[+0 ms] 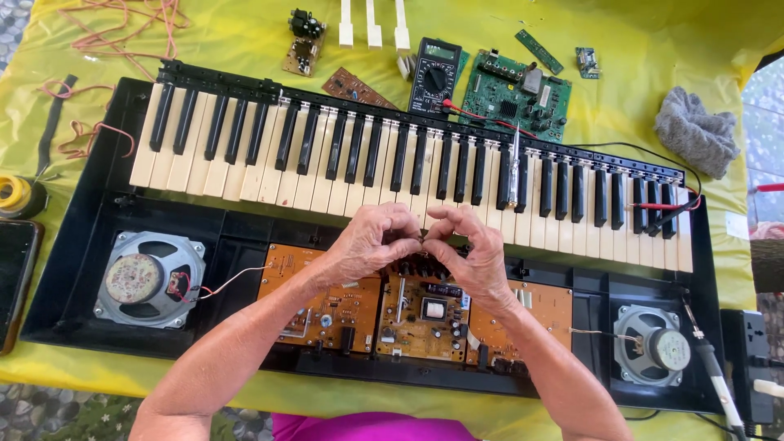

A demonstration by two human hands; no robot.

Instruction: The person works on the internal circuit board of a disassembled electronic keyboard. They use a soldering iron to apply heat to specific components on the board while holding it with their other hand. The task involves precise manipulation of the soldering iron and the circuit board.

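An opened electronic keyboard lies on a yellow cloth, its black and white keys at the far side and its brown circuit boards exposed at the near side. My left hand and my right hand meet fingertip to fingertip above the middle board, just below the keys. The fingers of both are pinched together around something too small to make out. A round speaker sits in the left end of the case, another speaker in the right end.
A black multimeter with red and black leads, a green circuit board, small brown boards, loose white keys and a grey rag lie beyond the keyboard. Tangled wire and a solder reel are at the left, a soldering iron at the right.
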